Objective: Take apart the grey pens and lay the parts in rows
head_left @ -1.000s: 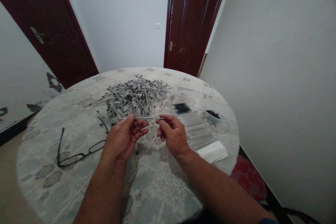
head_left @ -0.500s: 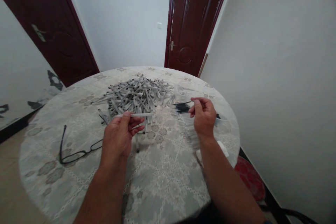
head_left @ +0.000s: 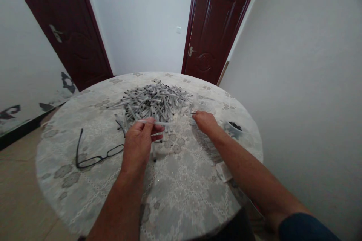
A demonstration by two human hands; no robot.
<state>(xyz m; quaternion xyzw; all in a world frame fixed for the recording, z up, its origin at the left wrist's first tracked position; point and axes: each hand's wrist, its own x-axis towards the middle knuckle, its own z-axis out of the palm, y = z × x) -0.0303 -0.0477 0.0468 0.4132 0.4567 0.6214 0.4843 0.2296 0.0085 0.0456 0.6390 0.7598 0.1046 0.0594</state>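
Observation:
My left hand (head_left: 140,137) is closed in a pinch on a whitish pen barrel (head_left: 162,123), held level above the table in front of the pile. Beyond it lies a large heap of similar pen barrels (head_left: 158,101), many with black ends. On the right, my right hand (head_left: 206,121) is closed at the far end of a row of thin clear rods (head_left: 207,143). A thin dark tip (head_left: 193,113) sticks out to the left of its fingertips; the rest is hidden by the hand. One loose black-ended barrel (head_left: 154,154) lies near my left wrist.
Black-framed glasses (head_left: 97,159) lie on the left of the round table, which has a patterned cloth (head_left: 181,203). A clear tub of small black parts (head_left: 235,126) stands beyond my right forearm. A white folded piece (head_left: 224,172) lies beside that forearm.
My right hand has moved left and down onto the dark ends of the thin rods, from a raised pinch above them. My left hand still holds the barrel. The camera view has shifted slightly left.

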